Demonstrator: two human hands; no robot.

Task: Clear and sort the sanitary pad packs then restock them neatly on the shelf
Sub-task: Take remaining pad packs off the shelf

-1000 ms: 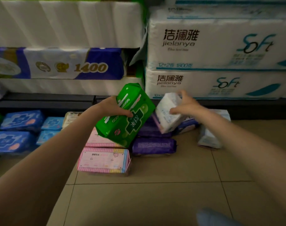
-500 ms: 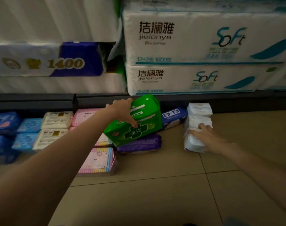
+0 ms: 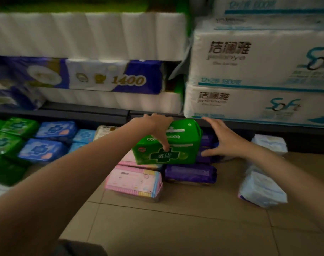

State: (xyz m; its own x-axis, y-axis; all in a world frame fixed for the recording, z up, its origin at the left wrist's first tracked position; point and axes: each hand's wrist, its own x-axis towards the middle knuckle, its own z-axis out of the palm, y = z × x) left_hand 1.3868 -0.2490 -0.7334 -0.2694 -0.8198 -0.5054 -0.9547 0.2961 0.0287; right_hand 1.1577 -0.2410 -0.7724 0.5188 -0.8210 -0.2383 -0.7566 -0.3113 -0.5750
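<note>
1. The green pack (image 3: pixel 168 145) hides most of the purple packs (image 3: pixel 206 145) behind it.
2. Green packs (image 3: pixel 2 145) at the floor's left edge are cut off by the frame.
3. Print on the tissue bales (image 3: pixel 259 58) is blurred and unreadable.
4. The left hand's (image 3: pixel 155 126) fingertips disappear behind the green pack.

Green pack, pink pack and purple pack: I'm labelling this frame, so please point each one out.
green pack (image 3: pixel 177 145), head view, on its printed front face, held by the left hand (image 3: pixel 155 126).
pink pack (image 3: pixel 133 180), head view, on its top face.
purple pack (image 3: pixel 190 173), head view, on its top face.
</note>
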